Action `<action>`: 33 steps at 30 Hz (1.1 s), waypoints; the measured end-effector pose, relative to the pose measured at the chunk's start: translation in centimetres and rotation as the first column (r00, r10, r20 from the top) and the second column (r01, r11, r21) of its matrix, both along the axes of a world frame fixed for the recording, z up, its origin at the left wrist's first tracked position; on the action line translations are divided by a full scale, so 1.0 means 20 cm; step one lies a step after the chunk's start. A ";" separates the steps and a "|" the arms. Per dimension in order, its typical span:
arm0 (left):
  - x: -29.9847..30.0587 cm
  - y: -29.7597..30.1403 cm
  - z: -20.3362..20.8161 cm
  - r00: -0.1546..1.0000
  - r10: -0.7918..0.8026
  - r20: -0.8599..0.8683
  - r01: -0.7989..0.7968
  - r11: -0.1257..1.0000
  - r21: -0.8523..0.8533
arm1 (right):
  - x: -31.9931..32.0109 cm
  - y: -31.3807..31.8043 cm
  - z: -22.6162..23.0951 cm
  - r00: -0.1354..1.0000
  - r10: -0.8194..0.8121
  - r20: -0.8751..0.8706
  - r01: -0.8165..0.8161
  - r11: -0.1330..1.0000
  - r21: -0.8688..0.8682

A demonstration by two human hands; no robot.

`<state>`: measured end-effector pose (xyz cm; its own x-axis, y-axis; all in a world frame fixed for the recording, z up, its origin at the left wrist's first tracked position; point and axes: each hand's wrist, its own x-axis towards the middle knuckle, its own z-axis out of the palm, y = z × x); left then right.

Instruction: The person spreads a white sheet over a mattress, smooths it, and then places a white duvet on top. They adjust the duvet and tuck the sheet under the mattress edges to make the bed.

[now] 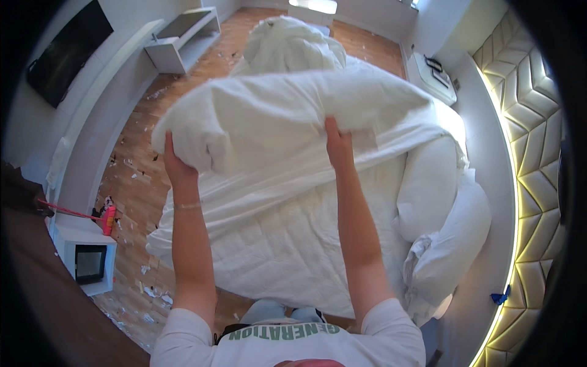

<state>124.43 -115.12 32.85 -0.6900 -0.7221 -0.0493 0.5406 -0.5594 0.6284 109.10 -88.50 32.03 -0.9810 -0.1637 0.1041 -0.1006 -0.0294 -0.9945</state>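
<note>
To the left of the left hand (pixel 179 168) and nearer the body, a white box-shaped cabinet (pixel 111 269) has a dark front; whatever is inside cannot be made out. A red bottle (pixel 109 221) stands just beyond it. Farther out on the left side, the white shelf unit (pixel 166 58) is open-fronted, its contents too small to tell.

The fingers of both hands are mostly hidden by the white bedding (pixel 263 119), whose far edge is blurred. Beyond the hands, a crumpled white heap (pixel 293 46) covers its part of the bed (pixel 293 263).

The hands are well apart, the left and the right hand (pixel 340 145) each closed on the bedding, thumbs on the near side. The bedding spans the gap between them, raised above the bed and sloping off to the right, near two white pillows (pixel 428 180).
</note>
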 end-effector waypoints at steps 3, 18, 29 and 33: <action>-0.12 -0.08 -0.21 0.978 0.037 0.206 -0.022 0.997 -0.074 | -0.21 0.00 -0.34 0.982 0.163 -0.098 -0.151 0.982 0.117; -0.44 0.98 -1.81 0.643 0.439 0.627 0.765 -0.396 -0.508 | 0.52 0.44 -1.80 0.894 -0.061 0.444 -0.166 0.875 0.455; -0.16 1.43 -1.83 0.373 -0.195 0.907 0.910 -0.116 -0.399 | 0.32 0.68 -1.83 0.636 -0.151 0.757 0.542 0.786 -0.298; 0.37 1.39 -1.82 0.162 -0.196 0.967 0.953 -0.221 -0.205 | 0.32 0.82 -1.76 0.530 -0.485 0.695 0.726 0.683 -0.077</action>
<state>131.73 -87.32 -3.49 -0.8131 0.2481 -0.5267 -0.2859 0.6178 0.7325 115.59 -72.04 -3.25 -0.6846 0.4210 -0.5951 0.3608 -0.5137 -0.7785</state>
